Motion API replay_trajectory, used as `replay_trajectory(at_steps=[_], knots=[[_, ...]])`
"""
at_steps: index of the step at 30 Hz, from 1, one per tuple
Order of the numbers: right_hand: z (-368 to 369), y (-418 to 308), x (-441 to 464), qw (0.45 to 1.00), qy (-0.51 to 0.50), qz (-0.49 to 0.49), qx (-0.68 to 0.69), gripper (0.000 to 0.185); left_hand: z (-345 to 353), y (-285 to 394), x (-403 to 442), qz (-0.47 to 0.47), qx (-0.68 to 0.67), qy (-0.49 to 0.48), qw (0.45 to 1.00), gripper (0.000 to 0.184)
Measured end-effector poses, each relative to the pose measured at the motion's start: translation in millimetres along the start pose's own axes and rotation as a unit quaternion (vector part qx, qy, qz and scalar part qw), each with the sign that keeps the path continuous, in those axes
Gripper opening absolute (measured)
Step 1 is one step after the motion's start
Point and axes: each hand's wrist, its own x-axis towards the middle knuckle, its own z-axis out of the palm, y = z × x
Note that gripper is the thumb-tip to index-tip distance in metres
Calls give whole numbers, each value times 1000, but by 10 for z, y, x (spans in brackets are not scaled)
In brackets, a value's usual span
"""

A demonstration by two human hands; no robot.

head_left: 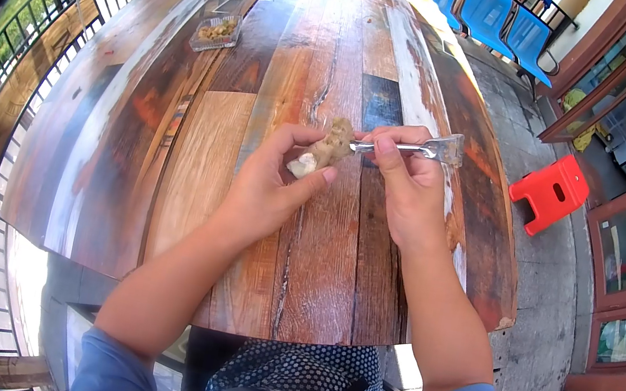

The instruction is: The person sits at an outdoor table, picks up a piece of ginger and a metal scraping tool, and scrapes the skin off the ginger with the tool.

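Left hand (279, 173) half-curled around a knobbly root-like piece (331, 147), right hand (412, 181) pinching a shiny tool (446, 149) whose tip meets it between them, I seem mid-scrape, the next stroke calling for a steady hold.

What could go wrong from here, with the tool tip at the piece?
The shiny tool in the right hand might slip off the knobbly piece and jab the left hand close by. The piece, uneven and held by that hand alone, could twist loose and drop onto the wooden table.
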Motion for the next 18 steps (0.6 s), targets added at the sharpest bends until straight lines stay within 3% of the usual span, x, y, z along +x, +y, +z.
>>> replay_trajectory(at_steps=[16, 18], knots=[[-8, 41, 0, 1000, 25, 4, 1, 18, -15, -48, 5, 8, 44, 4, 999, 42], [-39, 77, 5, 998, 13, -7, -53, 18, -19, -59, 5, 12, 54, 5, 998, 43]])
